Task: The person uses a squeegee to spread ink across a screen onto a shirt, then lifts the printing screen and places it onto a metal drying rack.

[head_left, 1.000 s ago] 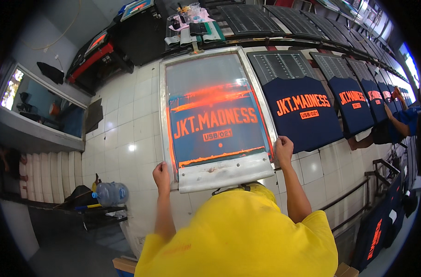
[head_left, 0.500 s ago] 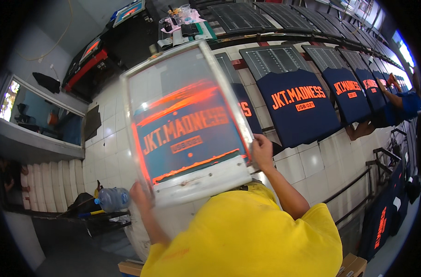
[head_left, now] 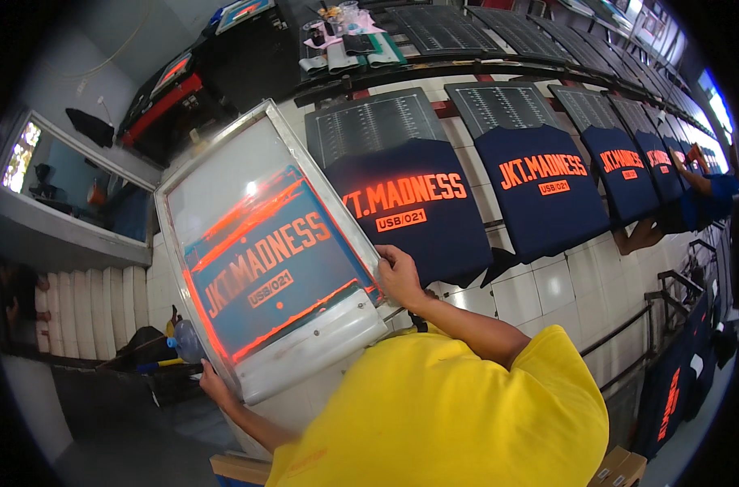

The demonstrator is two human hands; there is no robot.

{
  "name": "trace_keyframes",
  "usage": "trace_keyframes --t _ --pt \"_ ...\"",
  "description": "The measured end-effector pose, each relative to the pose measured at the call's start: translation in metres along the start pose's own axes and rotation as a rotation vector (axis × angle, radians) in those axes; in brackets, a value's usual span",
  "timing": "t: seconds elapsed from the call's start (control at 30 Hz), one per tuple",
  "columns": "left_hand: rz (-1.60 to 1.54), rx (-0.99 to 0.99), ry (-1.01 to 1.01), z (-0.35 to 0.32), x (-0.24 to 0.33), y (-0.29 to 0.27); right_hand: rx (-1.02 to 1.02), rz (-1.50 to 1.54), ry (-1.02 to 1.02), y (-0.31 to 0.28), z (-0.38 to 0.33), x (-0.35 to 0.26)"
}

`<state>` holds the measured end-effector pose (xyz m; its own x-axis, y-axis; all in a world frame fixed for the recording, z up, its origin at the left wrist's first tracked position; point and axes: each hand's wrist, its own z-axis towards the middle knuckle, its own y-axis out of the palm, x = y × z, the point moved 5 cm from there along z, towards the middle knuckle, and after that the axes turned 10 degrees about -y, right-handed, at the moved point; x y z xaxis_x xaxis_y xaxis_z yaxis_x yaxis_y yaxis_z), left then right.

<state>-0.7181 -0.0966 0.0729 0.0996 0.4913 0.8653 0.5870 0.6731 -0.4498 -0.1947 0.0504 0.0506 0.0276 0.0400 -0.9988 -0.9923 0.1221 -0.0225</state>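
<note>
A silkscreen frame (head_left: pixel 313 347) with a pale metal rim is held up tilted in front of me. Its mesh carries a blue stencil with lettering, smeared by bright orange ink. At the frame's lower left side, my left hand (head_left: pixel 214 378) grips the rim. My right hand (head_left: pixel 399 274) is closed around the opposite side, close to the lower right corner. Just right of the frame lies a navy T-shirt (head_left: pixel 422 231) with an orange print, spread on a dark printing board (head_left: pixel 378 119). Part of that print is hidden behind the frame.
More boards with printed navy shirts (head_left: pixel 544 203) run off to the right, where another person's arm (head_left: pixel 641 235) reaches in. A water bottle (head_left: pixel 189 341) lies left beside my left hand. Squeegees and cups (head_left: pixel 345 45) sit at the back. Dark metal rails (head_left: pixel 613 337) stand at right.
The screen has swung left and tilted with both hands still on it, uncovering the nearest shirt's print and board. My view has shifted slightly too.
</note>
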Motion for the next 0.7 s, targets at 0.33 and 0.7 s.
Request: trace_keyframes --t 0.33,0.7 --pt "-0.013 0.134 -0.070 0.055 -0.021 -0.040 -0.036 -0.019 -0.057 0.068 0.016 0.009" --pt "-0.150 0.069 -0.158 0.101 -0.002 -0.038 -0.091 -0.059 -0.052 0.136 0.065 0.004"
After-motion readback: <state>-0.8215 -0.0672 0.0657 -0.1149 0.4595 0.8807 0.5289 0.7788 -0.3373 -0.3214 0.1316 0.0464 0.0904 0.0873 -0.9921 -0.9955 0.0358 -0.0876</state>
